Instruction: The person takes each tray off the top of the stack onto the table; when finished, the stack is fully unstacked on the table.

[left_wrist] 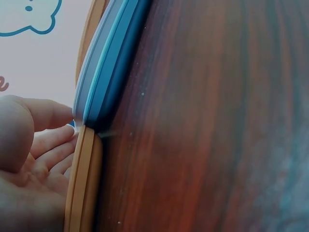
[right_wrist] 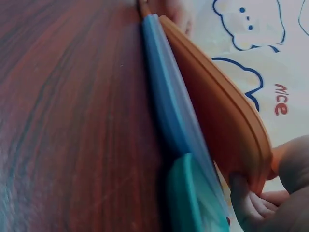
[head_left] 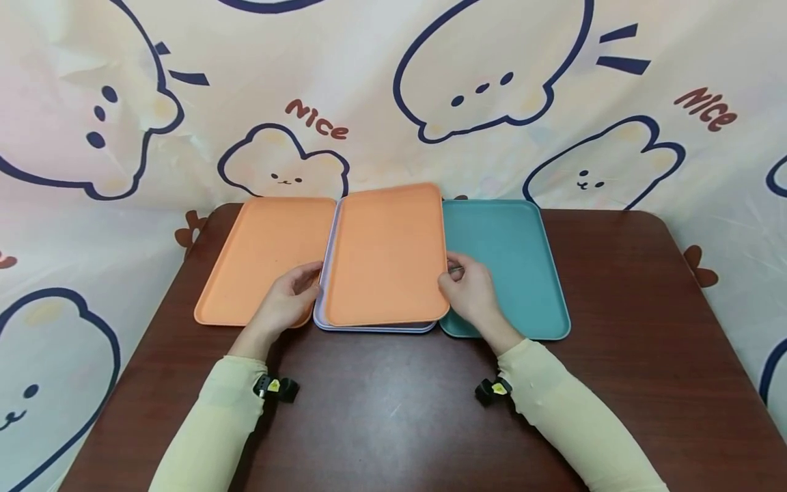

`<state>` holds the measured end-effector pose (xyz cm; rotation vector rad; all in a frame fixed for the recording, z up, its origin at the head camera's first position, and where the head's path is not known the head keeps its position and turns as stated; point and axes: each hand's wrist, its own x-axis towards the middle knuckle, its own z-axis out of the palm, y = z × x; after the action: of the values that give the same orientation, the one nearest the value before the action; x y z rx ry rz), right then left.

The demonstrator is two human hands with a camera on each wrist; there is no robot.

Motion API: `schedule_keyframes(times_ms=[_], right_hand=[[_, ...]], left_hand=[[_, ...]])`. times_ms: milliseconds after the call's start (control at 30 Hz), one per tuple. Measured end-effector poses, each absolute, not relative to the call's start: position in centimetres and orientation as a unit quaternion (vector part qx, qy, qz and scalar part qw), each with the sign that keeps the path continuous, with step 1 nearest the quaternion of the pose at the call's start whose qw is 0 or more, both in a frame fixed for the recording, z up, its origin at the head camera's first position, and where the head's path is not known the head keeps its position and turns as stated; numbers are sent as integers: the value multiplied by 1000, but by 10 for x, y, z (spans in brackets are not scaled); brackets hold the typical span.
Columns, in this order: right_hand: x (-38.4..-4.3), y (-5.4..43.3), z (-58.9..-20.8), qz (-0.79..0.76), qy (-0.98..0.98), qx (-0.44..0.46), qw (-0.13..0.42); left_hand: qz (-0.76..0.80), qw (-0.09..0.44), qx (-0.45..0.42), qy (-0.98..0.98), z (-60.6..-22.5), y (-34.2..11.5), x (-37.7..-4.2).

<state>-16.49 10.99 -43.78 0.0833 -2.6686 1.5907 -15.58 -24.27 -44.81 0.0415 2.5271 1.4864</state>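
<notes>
My right hand (head_left: 472, 290) pinches the right edge of an orange tray (head_left: 387, 256), thumb on one face and fingers on the other. That tray's right side is raised at a slant, as the right wrist view shows. Its left side lies low over a lavender tray (head_left: 321, 311), the top of a stack whose lower edge (left_wrist: 110, 87) looks blue in the left wrist view. My left hand (head_left: 284, 301) is at the stack's left side, thumb and fingertips touching the lavender edge, fingers not wrapped round it. It reaches over the corner of another orange tray (head_left: 270, 253).
A teal tray (head_left: 510, 273) lies flat right of the stack, its left border close to the lavender one. All the trays rest along the back of a dark wooden table (head_left: 381, 403). A cartoon-printed cloth (head_left: 381, 68) hangs right behind and beside the table.
</notes>
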Motion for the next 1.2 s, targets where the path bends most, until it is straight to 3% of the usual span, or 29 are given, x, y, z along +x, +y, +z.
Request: schedule_keyframes(times_ms=[400,900,1200], right_hand=[[-156,139,-439,644,-764,-38,9],[-142,196,-429,661,-744,-88,49],[-133,244,-426,657,-732,-168,68]], left_hand=[[508,112,14,854,-446,-243,-156],[495,120,3,861,-445,-243,-155],[494,120,2,861,-444,-243,-155]])
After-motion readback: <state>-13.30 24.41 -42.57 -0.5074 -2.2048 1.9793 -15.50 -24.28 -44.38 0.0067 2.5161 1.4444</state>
